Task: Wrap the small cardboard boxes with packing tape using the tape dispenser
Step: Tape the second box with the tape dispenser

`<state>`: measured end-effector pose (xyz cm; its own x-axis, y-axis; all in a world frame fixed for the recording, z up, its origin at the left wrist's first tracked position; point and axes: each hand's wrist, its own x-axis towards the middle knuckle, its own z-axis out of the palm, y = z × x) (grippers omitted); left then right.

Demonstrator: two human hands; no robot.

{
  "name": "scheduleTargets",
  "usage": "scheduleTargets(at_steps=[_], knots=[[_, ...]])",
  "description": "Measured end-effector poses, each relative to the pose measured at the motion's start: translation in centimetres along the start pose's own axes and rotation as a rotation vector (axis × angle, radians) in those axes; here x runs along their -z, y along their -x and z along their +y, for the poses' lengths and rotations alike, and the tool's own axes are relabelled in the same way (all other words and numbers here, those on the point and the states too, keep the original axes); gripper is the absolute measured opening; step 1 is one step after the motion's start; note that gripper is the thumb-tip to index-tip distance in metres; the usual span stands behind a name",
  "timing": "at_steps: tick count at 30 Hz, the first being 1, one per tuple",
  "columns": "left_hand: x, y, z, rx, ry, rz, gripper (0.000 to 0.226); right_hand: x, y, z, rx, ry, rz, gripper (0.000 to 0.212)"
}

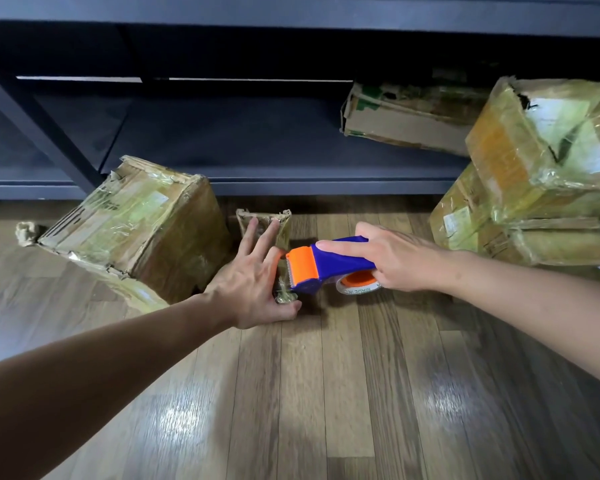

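Hands, dispenser at slim, crumpled, tape-glossed box

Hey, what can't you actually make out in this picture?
Head view: small narrow cardboard box, mostly hidden under the left hand.
Where the clear tape meets it: hidden by the blue-and-orange tape dispenser in the right hand.
White labels on the taped boxes at right: print too small; stack cut by the edge.
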<state>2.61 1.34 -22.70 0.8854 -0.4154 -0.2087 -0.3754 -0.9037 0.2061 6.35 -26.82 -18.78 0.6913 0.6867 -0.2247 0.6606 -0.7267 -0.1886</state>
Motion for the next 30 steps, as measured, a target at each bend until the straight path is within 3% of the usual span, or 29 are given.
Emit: scheduleTargets(at_steps=[8,17,25,30], knots=[[-0.1,0.1,0.4,0.016,-0.010,0.011,0.108,-0.8,0.3,0.5,-0.053,0.081,-0.029,0.086],[-0.2,0.1,0.4,0.017,-0.041,0.003,0.115,1.2,-2.6,-1.5,0.013,0.244,-0.050,0.078],[-0.1,0.0,0.7,0.037,-0.105,-0.030,0.120,4.9,-4.7,-4.7,0.094,0.377,-0.019,0.052],[0.0,0.1,1.1,0.057,-0.126,-0.051,0.137,5.8,-4.5,-6.4,0.087,0.457,-0.025,0.049]])
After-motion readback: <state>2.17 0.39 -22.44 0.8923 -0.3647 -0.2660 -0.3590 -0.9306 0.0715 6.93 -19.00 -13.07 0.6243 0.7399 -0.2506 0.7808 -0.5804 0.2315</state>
